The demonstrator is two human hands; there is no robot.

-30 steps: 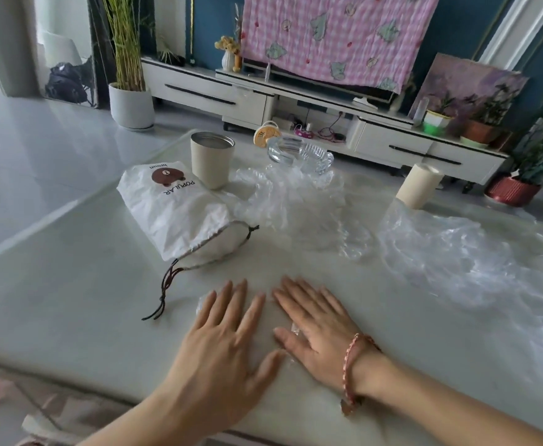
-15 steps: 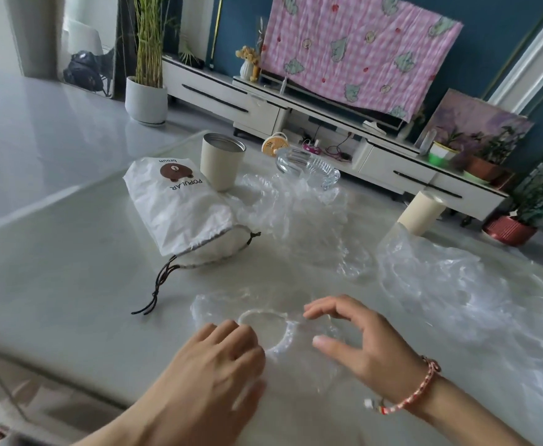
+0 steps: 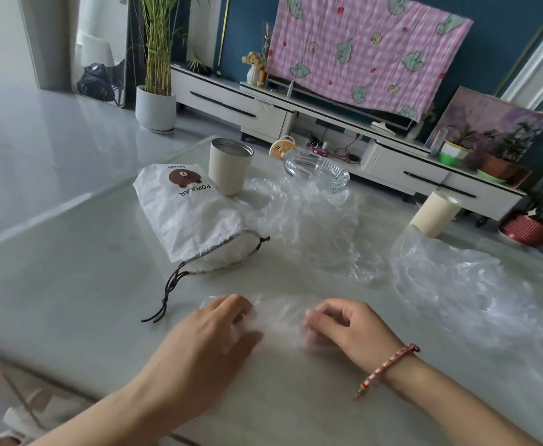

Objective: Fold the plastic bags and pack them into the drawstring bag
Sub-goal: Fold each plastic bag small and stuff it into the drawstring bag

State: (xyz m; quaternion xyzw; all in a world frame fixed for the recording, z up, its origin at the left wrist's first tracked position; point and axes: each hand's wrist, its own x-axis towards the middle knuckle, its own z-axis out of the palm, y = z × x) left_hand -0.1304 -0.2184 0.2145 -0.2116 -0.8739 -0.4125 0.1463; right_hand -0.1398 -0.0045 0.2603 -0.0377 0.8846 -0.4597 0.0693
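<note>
A clear plastic bag (image 3: 280,312) lies folded into a narrow strip on the table in front of me. My left hand (image 3: 212,342) grips its left end with curled fingers. My right hand (image 3: 350,329), a red bracelet on its wrist, grips the right end the same way. The white drawstring bag (image 3: 189,214) with a brown bear print lies behind to the left, its mouth open toward me and its dark cord trailing on the table. Two more clear plastic bags lie loose, one in the middle (image 3: 312,226) and one at the right (image 3: 476,291).
A beige cup (image 3: 230,167) stands behind the drawstring bag, a glass dish (image 3: 317,169) beside it, and a cream cylinder (image 3: 436,217) at the far right. The pale table (image 3: 70,284) has its near edge just below my forearms.
My hands went from pressing flat on the plastic bag to curling round it. The bag now forms a narrow strip between them, and the hands have moved apart to its ends.
</note>
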